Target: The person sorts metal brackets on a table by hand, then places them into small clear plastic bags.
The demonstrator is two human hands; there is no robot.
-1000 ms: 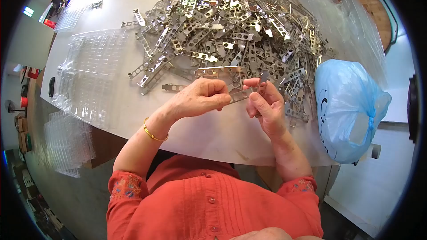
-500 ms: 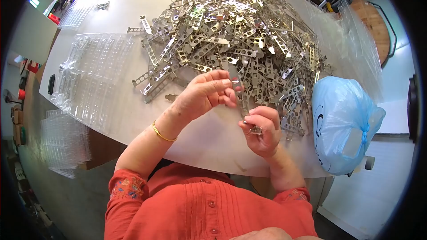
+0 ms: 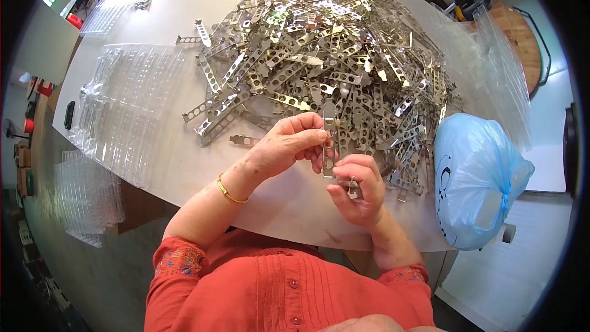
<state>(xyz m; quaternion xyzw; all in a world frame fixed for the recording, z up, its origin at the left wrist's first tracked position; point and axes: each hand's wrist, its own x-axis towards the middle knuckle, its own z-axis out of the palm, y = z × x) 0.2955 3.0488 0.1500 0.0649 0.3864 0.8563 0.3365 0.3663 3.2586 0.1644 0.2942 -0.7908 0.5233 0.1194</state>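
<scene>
Our left hand (image 3: 294, 142) is pinching a holed metal bracket (image 3: 330, 142) between thumb and fingers, and we're holding it over the table (image 3: 276, 200), beside the heap of brackets (image 3: 313, 43). Our right hand (image 3: 362, 193) is clasping small metal pieces (image 3: 353, 188) near its lower end; whether those fingers are touching it, we can't tell.

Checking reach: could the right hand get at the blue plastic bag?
Probably yes: the right hand, though holding metal pieces, has only tabletop and low-lying brackets between it and the blue plastic bag.
</scene>
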